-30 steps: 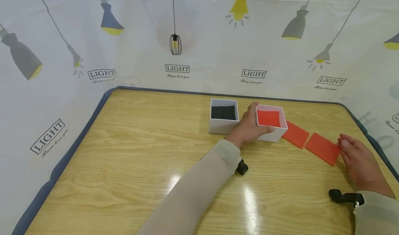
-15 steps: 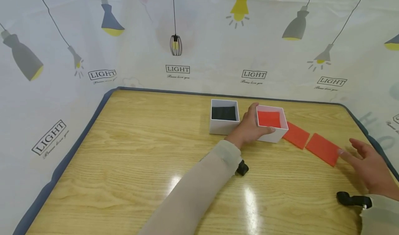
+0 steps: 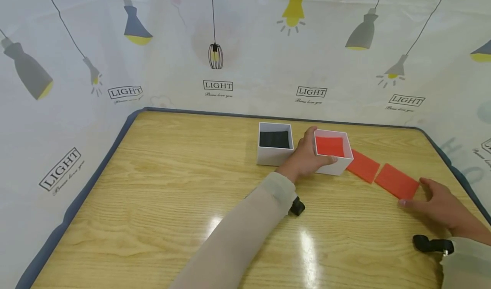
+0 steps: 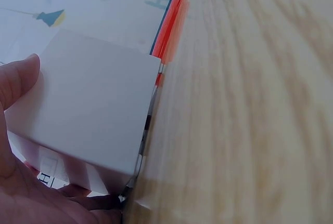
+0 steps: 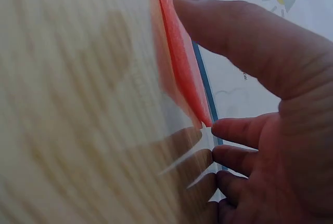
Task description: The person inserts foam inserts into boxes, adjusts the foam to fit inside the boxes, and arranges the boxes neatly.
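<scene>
My left hand grips a square white box, its thumb along the near side and fingers on the left side. Inside the box lies red material. Two flat red rectangular pieces lie in a row on the table to its right. Around the right end of the farther-right red piece, my right hand spreads thumb and fingers. In the right wrist view, fingertips of the right hand rest at the tabletop by the red piece's edge; the thumb stays raised.
A second white box with dark flat material inside stands just left of the left hand. The wooden table has a dark blue edging. Behind it hangs a white sheet printed with lamps.
My right hand drew back slightly right with its fingers spreading, then came back left and lower around the red piece's end. The left hand and the box have stayed put.
</scene>
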`<act>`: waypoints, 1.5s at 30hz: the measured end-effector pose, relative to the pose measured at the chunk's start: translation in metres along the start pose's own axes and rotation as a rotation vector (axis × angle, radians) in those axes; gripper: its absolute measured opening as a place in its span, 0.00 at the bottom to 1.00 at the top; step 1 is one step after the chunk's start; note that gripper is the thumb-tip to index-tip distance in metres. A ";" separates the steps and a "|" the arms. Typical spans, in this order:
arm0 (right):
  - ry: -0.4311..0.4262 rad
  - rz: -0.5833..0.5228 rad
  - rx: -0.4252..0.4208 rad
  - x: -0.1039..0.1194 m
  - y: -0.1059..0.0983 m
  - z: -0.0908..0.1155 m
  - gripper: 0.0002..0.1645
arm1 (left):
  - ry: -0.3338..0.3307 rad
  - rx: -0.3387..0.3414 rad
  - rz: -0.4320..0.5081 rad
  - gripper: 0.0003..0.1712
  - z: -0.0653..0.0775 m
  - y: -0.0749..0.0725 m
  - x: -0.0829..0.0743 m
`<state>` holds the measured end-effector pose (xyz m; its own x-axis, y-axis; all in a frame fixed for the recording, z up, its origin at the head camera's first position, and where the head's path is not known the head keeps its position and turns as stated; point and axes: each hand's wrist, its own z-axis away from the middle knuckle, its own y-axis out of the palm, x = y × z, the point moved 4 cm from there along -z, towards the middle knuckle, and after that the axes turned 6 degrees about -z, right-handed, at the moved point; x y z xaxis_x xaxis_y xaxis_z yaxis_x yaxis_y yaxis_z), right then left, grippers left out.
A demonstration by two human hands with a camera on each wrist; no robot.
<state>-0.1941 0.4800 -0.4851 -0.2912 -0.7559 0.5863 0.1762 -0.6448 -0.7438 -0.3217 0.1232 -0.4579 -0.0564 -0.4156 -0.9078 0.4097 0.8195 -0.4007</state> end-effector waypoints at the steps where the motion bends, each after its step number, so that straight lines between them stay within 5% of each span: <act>1: -0.002 0.007 0.004 0.001 0.000 0.000 0.74 | -0.001 -0.001 -0.001 0.59 0.000 0.000 0.000; 25: -0.017 0.164 -0.047 0.014 0.001 -0.002 0.73 | 0.005 -0.003 0.015 0.59 -0.001 -0.002 0.001; 45: 0.021 0.086 -0.075 0.018 0.002 0.002 0.68 | 0.017 0.003 -0.010 0.60 -0.003 0.001 0.001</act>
<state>-0.1968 0.4650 -0.4751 -0.2979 -0.8052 0.5127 0.1313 -0.5666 -0.8135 -0.3239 0.1246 -0.4595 -0.0758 -0.4167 -0.9059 0.4122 0.8141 -0.4090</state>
